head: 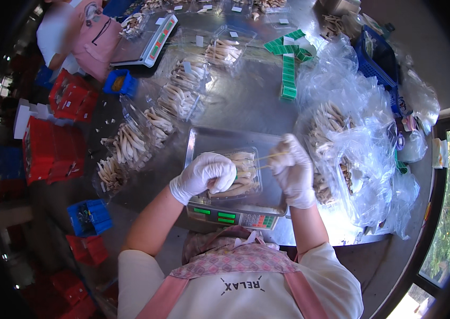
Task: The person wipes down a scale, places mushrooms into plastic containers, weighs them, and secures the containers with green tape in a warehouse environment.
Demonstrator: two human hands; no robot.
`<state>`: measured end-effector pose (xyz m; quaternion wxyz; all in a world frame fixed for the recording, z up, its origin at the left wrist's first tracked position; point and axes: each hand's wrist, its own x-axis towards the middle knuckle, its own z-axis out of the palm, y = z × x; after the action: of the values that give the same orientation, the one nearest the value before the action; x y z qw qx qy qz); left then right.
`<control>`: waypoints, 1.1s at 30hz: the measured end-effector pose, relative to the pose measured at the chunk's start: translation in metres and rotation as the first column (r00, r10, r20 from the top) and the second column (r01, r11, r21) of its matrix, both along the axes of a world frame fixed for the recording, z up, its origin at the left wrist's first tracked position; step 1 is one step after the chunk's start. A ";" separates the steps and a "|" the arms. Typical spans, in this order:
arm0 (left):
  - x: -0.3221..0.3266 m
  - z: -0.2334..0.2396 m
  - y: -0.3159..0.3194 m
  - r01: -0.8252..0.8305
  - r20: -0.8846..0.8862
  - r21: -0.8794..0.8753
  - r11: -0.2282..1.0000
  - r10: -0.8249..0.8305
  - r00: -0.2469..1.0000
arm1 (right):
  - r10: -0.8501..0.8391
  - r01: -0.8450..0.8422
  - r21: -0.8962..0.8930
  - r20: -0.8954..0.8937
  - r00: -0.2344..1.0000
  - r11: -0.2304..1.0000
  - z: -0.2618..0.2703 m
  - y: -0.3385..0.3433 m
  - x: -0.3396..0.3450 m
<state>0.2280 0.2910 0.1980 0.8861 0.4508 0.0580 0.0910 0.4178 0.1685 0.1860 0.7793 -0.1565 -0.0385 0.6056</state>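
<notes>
My left hand (213, 172), in a white glove, is curled over the left side of a clear plastic tray (259, 175) of long pale mushrooms (245, 164). A bit of green shows at its fingertips; what it grips is hidden. My right hand (293, 169), also gloved and slightly blurred, pinches a thin yellow elastic band (266, 156) right of the tray. The band's two strands stretch leftward over the mushrooms. Under the tray is the metal pan (225, 137) of a digital scale (231, 219) with lit green displays.
Several mushroom packs (181, 99) line the left of the steel table (245, 95). Green label strips (288, 75) lie beyond the scale. Plastic bags with loose mushrooms (330, 115) crowd the right, near a blue basket (372, 60). Another person (85, 36) stands by a second scale (145, 44).
</notes>
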 end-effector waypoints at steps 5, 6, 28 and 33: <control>-0.011 0.040 0.065 0.222 -0.189 0.957 -0.185 0.180 0.965 | 0.046 0.045 -0.266 0.325 0.945 0.963 -0.037 -0.072 0.059; -0.008 0.037 0.074 0.216 -0.183 0.950 -0.224 0.161 0.970 | 0.272 0.219 -0.444 0.797 0.540 0.869 -0.034 -0.076 0.055; 0.034 -0.056 0.071 0.612 -0.603 0.757 0.227 -0.117 0.789 | 0.469 0.056 -0.469 0.883 0.014 0.881 -0.074 -0.023 -0.016; -0.009 -0.067 0.048 0.287 -0.297 0.850 0.442 -0.047 0.954 | 0.498 -0.039 -0.509 0.819 0.286 0.860 -0.065 -0.034 -0.037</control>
<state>0.2193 0.3386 0.1310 0.5138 0.8552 0.0594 -0.0332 0.3811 0.1345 0.1208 0.4470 -0.6176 -0.3814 0.5228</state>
